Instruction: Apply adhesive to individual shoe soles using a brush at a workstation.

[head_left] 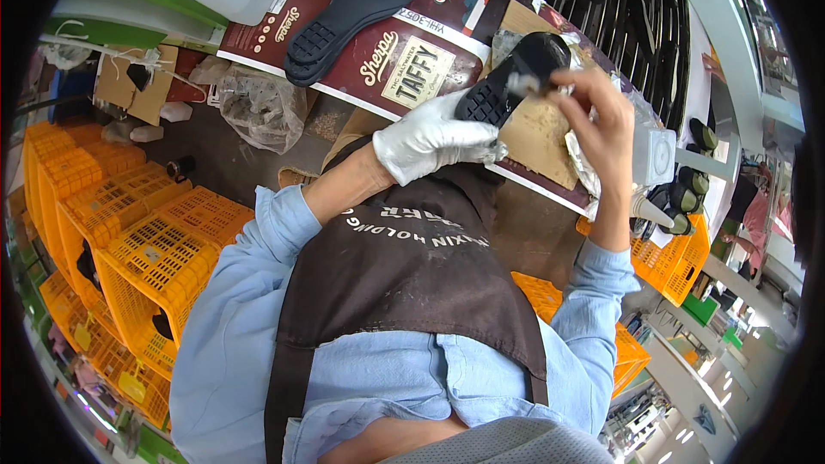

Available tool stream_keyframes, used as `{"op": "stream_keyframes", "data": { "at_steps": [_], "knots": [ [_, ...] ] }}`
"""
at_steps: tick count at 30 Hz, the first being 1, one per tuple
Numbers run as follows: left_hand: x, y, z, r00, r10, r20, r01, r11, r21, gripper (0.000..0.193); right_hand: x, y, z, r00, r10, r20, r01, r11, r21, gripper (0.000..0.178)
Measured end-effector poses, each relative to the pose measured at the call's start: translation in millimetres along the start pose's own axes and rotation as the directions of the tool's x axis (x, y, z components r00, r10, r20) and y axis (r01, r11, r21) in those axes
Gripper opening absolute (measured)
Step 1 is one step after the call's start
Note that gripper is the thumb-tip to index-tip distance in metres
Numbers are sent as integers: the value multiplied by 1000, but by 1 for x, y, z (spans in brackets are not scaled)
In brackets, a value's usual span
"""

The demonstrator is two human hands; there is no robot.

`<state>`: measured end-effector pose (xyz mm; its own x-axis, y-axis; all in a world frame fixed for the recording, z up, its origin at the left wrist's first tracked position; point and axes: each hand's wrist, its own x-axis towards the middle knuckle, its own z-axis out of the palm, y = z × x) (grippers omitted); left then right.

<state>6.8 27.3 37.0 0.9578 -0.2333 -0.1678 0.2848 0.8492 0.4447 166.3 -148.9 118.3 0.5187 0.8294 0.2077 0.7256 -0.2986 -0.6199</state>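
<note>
Gripping sole (502, 83) at one o'clock by one end with gloved left hand (432, 133); with right hand (601, 106) at two, apparently pinching a small thing (522, 84), too blurred to identify. Could twist loose under uneven right-side pressure.

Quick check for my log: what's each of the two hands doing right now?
Left hand: gloved, closed on the dark sole.
Right hand: bare, fingers bent beside the sole; too blurred to tell its grip.
</note>
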Motion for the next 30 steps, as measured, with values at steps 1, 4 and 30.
{"op": "stream_keyframes", "data": {
  "at_steps": [1,4,30],
  "knots": [
    [1,-3,0,1000,-12,14,14,986,-163,37,4,4,3,997,48,-63,-54,995,-85,22],
    [3,-10,-2,998,49,30,-23,824,-566,51,5,8,25,987,-123,-103,103,978,-184,21],
    [20,-18,-6,980,18,200,135,677,-723,79,-44,-46,33,975,-218,-50,203,957,-209,31]
  ]
}}
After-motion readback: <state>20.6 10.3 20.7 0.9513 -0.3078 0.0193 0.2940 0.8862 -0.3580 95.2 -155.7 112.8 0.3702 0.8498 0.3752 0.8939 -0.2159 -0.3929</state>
